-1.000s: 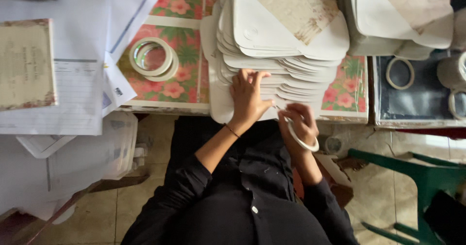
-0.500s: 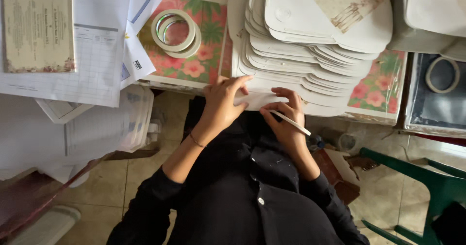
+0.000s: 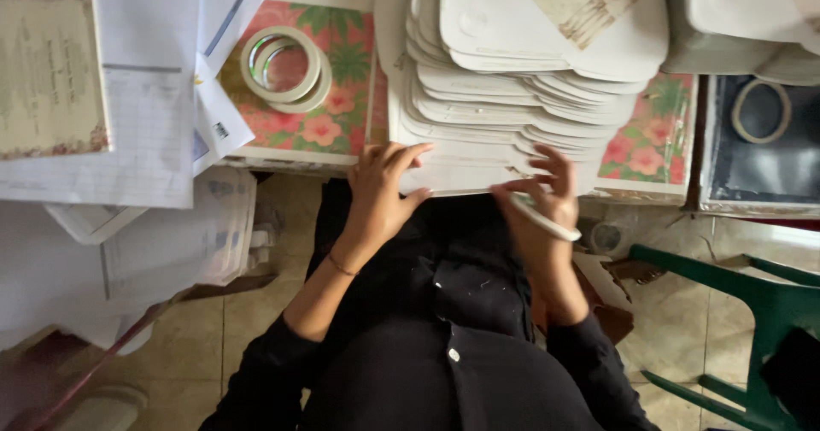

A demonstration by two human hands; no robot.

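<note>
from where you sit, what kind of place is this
Probably a home craft or card-making table. A tall stack of white envelopes sits on a flowered tablecloth, with rolls of tape and a printed card nearby, above a tiled floor.

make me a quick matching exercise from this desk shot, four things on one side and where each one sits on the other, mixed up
Things:
1. tape roll
2. stack of white cards
3. green chair
4. framed card

Places:
a. far left, on the papers
b. on the floor, lower right
c. on the flowered cloth, left of the stack
d. under both hands, at the table edge

Pairs: 1-c, 2-d, 3-b, 4-a
</note>
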